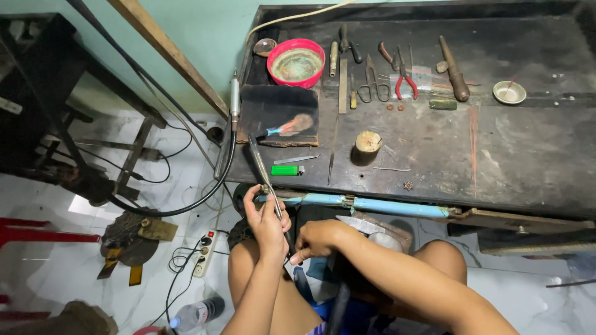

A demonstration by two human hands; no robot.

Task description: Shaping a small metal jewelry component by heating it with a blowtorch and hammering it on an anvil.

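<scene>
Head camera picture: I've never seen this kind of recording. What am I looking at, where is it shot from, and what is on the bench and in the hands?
The single picture comes from a camera on the person's head, looking down at bare knees and both hands in front of a dark workbench. The left hand holds a thin metal torch-like tool pointing up toward the bench; the right hand pinches near its lower end. On the bench lie a red bowl, red-handled pliers, scissors, a green lighter, a small wooden stump and a small white dish. A power strip lies on the floor.
</scene>
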